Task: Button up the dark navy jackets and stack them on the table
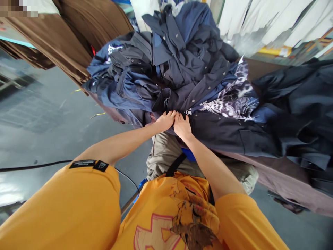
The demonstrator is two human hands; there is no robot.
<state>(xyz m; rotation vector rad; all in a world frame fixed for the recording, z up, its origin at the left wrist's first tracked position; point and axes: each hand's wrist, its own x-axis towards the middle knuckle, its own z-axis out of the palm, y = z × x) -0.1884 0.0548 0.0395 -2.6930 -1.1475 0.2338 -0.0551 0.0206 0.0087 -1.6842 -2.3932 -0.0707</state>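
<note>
Above the grey floor (33, 114), one heap of navy garments (166, 69) stretches from twelve toward three o'clock. One dark buttoned jacket (223, 133) in it points to three o'clock. At twelve, the left hand (165, 121) and right hand (182, 126) touch it, fingers open, not gripping.

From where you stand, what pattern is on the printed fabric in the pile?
The printed fabric has a black-and-white leopard-like pattern, best seen in the head view.

Garment workshop — piled dark shirts (177, 66), stacked brown cloth (52, 38)
</note>
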